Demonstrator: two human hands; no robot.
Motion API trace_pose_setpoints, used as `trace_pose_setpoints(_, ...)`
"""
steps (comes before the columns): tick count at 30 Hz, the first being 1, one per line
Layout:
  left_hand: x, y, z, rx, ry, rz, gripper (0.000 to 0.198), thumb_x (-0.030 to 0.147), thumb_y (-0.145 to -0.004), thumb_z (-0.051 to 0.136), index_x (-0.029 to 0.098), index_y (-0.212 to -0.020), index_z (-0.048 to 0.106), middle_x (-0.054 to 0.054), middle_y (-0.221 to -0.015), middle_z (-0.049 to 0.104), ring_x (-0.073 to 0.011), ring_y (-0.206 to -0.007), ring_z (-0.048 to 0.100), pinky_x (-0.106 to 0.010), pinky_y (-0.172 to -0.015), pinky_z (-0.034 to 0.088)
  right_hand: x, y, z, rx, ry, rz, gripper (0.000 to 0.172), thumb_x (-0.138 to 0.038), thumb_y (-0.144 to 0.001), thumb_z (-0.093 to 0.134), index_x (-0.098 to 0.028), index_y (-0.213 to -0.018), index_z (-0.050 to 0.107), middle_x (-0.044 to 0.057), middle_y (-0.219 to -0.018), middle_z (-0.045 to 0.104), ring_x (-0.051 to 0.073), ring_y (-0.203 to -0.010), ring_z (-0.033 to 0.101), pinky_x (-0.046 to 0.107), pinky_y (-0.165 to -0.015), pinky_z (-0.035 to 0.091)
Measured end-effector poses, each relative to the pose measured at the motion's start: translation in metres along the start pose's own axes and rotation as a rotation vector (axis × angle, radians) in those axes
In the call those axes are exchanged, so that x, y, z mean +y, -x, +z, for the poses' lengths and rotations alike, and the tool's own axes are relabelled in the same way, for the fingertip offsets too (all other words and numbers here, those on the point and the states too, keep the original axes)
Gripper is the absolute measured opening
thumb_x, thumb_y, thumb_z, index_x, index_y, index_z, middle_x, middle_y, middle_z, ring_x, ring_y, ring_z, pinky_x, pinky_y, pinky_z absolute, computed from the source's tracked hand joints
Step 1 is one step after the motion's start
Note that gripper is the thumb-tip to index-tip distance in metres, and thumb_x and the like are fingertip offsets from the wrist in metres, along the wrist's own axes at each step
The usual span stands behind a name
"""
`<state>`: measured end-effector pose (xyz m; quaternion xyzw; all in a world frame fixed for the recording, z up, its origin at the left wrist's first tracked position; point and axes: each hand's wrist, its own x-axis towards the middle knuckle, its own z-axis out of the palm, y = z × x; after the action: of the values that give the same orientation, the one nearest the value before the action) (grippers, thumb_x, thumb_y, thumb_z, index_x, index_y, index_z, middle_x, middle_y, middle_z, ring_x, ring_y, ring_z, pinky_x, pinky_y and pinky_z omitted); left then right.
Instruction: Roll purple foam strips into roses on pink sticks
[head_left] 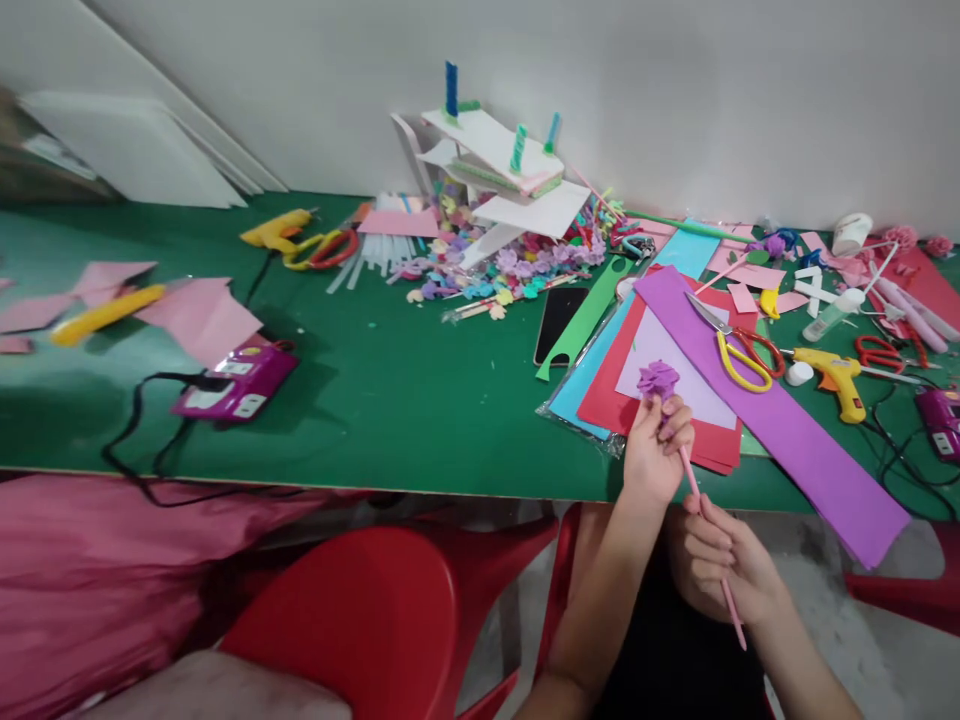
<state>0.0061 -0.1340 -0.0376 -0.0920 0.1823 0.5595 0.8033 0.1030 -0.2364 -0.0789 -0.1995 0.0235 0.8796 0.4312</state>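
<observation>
A purple paper flower on a thin pink stem is held in both hands over the table's front edge. Just under the bloom, my left hand pinches the flower's base. Lower down, my right hand wraps its fingers round the pink stem, whose end sticks out below. Beyond the flower lie a lilac sheet, red sheets and a long purple paper strip. Scissors with yellow and red handles rest on the strip.
A yellow glue gun and a small bottle lie to the right. Small colourful flowers are heaped at the back, near a black phone. At left are a purple power socket with cables and another glue gun. A red chair stands in front.
</observation>
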Motion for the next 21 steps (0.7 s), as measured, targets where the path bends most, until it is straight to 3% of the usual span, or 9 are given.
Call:
trace_pose_setpoints(3, -0.01, 0.005, -0.007, -0.038, -0.084, 0.09, 0.019, 0.011, -0.087, 0.061, 0.016, -0.076, 0.047, 0.003, -0.069, 0.051, 0.001, -0.046, 0.042, -0.007, -0.039, 0.028, 0.001, 0.006, -0.016, -0.065, 0.039, 0.053, 0.02, -0.035, -0.083, 0.07, -0.016, -0.082, 0.065, -0.014, -0.04, 0.025, 0.001, -0.035, 0.006, 0.009, -0.031, 0.015)
trace_pose_setpoints(6, -0.017, 0.01, -0.01, -0.051, -0.172, 0.196, 0.033, 0.019, -0.069, 0.082, 0.017, -0.077, 0.05, 0.004, -0.069, 0.058, 0.0002, -0.047, 0.046, -0.009, -0.042, 0.034, 0.003, 0.008, -0.027, -0.094, 0.117, 0.071, 0.026, -0.041, -0.082, 0.069, -0.017, -0.076, 0.066, -0.014, -0.034, 0.021, 0.001, -0.03, 0.006, 0.011, -0.028, 0.011)
trace_pose_setpoints(10, -0.022, 0.013, -0.011, -0.011, -0.282, 0.298, 0.044, 0.03, -0.056, 0.09, 0.017, -0.077, 0.053, 0.004, -0.068, 0.062, -0.0013, -0.047, 0.049, -0.012, -0.045, 0.038, 0.009, 0.005, -0.029, 0.098, 0.324, -0.144, 0.03, -0.044, -0.08, 0.071, -0.014, -0.078, 0.067, -0.012, -0.035, 0.035, -0.001, -0.031, 0.01, 0.013, -0.031, 0.013)
trace_pose_setpoints(12, -0.023, 0.013, -0.011, -0.005, -0.324, 0.339, 0.047, 0.032, -0.054, 0.091, 0.018, -0.076, 0.051, 0.004, -0.067, 0.064, -0.0018, -0.047, 0.05, -0.013, -0.045, 0.039, 0.011, 0.004, -0.027, 0.216, 0.431, -0.257, 0.032, -0.044, -0.076, 0.075, -0.013, -0.081, 0.068, -0.008, -0.041, 0.05, -0.002, -0.031, 0.013, 0.013, -0.032, 0.012)
trace_pose_setpoints(14, -0.023, 0.013, -0.011, -0.008, -0.349, 0.347, 0.047, 0.032, -0.056, 0.09, 0.018, -0.076, 0.05, 0.004, -0.067, 0.063, -0.0017, -0.046, 0.049, -0.013, -0.045, 0.038, 0.013, 0.004, -0.028, 0.262, 0.464, -0.273, 0.032, -0.045, -0.075, 0.075, -0.014, -0.082, 0.068, -0.003, -0.049, 0.06, -0.002, -0.03, 0.017, 0.014, -0.032, 0.01)
trace_pose_setpoints(19, -0.021, 0.014, -0.008, -0.011, -0.35, 0.299, 0.038, 0.028, -0.064, 0.085, 0.018, -0.08, 0.053, 0.004, -0.069, 0.061, 0.0003, -0.045, 0.044, -0.01, -0.04, 0.032, 0.018, 0.002, -0.039, 0.148, 0.446, -0.194, 0.036, -0.05, -0.083, 0.064, -0.015, -0.077, 0.067, -0.004, -0.041, 0.055, 0.0, -0.025, 0.022, 0.016, -0.031, 0.012)
trace_pose_setpoints(21, -0.021, 0.015, -0.008, -0.028, -0.363, 0.301, 0.037, 0.029, -0.065, 0.085, 0.018, -0.078, 0.052, 0.004, -0.068, 0.06, 0.0011, -0.043, 0.041, -0.01, -0.039, 0.029, 0.019, 0.001, -0.039, 0.136, 0.499, -0.198, 0.039, -0.053, -0.085, 0.06, -0.015, -0.079, 0.069, -0.003, -0.043, 0.056, 0.002, -0.025, 0.031, 0.016, -0.03, 0.017)
